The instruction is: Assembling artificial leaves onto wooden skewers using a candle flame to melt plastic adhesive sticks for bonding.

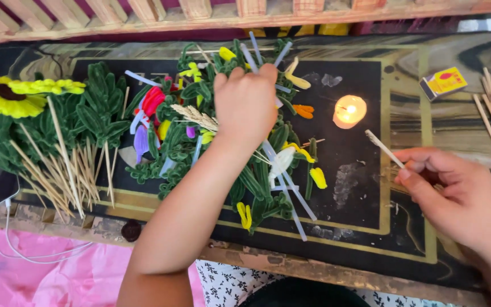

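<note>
thin wooden stick [383, 146] | tilted | beside lit candle [349, 110]

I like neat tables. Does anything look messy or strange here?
Yes. A lit candle burns on the table right beside a loose heap of fuzzy craft stems, and pale wax-like smears spot the dark surface.
</note>
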